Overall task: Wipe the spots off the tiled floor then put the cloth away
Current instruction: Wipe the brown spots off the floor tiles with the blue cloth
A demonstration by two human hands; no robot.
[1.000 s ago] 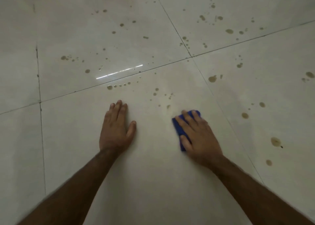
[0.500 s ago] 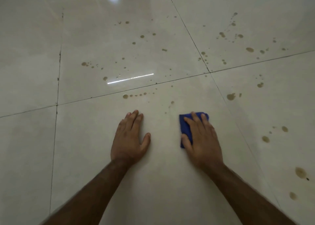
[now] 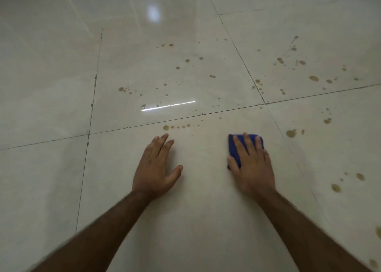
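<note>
A folded blue cloth lies on the pale tiled floor. My right hand presses flat on it with straight fingers, covering most of it. Flat on the floor to its left lies my left hand, fingers straight, holding nothing. A row of small brown spots sits just beyond my left fingertips. More brown spots lie to the right of the cloth, and several others are scattered over the far tiles.
Dark grout lines cross the floor ahead of my hands. A bright light streak reflects off the glossy far tile. Further brown spots dot the tile at the right.
My right hand has pushed the cloth forward across the tile, and the small spots ahead of it are gone. The view has shifted, so both hands sit lower in frame.
</note>
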